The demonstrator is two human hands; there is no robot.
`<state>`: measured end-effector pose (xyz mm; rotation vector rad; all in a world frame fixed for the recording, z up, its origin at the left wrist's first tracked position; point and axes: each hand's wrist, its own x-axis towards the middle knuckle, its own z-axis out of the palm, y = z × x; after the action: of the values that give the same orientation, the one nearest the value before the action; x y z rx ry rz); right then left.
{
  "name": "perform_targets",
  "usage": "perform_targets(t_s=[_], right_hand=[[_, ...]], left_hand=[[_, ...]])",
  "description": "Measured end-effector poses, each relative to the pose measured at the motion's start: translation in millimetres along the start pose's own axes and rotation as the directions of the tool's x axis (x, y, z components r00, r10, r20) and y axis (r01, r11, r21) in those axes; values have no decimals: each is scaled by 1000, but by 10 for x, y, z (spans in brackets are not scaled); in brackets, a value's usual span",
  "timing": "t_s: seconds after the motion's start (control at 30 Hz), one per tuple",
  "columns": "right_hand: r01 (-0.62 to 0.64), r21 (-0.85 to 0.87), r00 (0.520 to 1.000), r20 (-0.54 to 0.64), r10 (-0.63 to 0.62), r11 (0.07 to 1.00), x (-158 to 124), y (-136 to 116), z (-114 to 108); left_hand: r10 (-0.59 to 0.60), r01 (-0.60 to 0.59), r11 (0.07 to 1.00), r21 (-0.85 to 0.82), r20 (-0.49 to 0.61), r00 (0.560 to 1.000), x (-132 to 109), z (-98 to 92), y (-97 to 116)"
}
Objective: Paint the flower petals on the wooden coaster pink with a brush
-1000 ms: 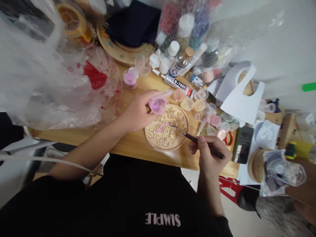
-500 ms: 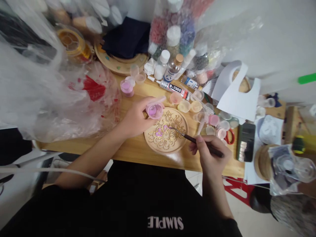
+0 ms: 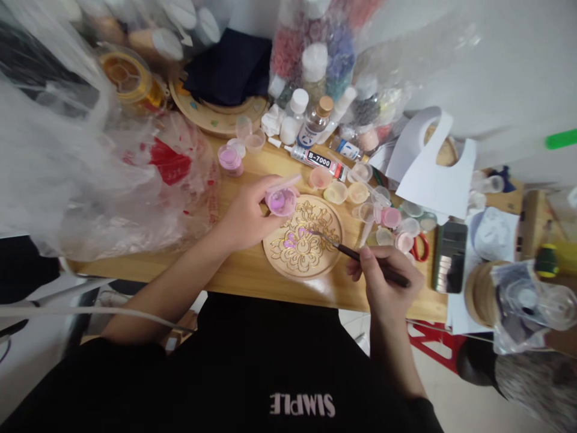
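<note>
Cup (image 3: 282, 203) and tool (image 3: 348, 251) each sit in a hand. The left hand (image 3: 249, 211) grasps the small lilac cup between thumb and fingers, its clear lid (image 3: 289, 181) swung up, at the upper left rim of a round wooden disc (image 3: 301, 237). The right hand (image 3: 388, 275) grips the slim tool by its dark handle, like a pen. Its thin tip points at the disc's flower pattern, beside a few petals coloured lilac; whether it touches, I cannot tell. The disc lies flat on the wooden surface (image 3: 246, 270), near the edge closest to the person, its design outlined in gold.

Just beyond the disc stand a peach cup (image 3: 320, 178) and a yellow cup (image 3: 336, 193). Behind them lies a tube marked B-7000 (image 3: 318, 159). Left of that tube is a pink jar (image 3: 231, 160), and a plastic bag (image 3: 148, 186) spreads farther left.
</note>
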<state>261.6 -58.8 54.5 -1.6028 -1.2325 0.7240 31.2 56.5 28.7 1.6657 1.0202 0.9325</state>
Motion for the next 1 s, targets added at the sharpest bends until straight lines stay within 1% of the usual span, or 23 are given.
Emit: perform_targets(t_s=[0.2, 0.33, 0.53, 0.73, 1.0], right_hand=[[6, 25, 1000, 8, -6, 1000, 2, -1, 23], [-3, 22, 1000, 5, 3, 1000, -2, 2, 13], [4, 7, 1000, 26, -4, 1000, -14, 1, 7], [1, 8, 1000, 0, -1, 1000, 0, 3, 12], [15, -1, 1000, 21, -15, 1000, -2, 5, 3]], left_hand=[[-58, 58, 997, 46, 13, 998, -1, -8, 23], [-13, 13, 1000, 4, -4, 1000, 0, -6, 15], [-7, 6, 1000, -10, -12, 1000, 9, 2, 12], [8, -8, 1000, -15, -15, 1000, 9, -4, 8], [-30, 30, 1000, -6, 3, 1000, 7, 3, -14]])
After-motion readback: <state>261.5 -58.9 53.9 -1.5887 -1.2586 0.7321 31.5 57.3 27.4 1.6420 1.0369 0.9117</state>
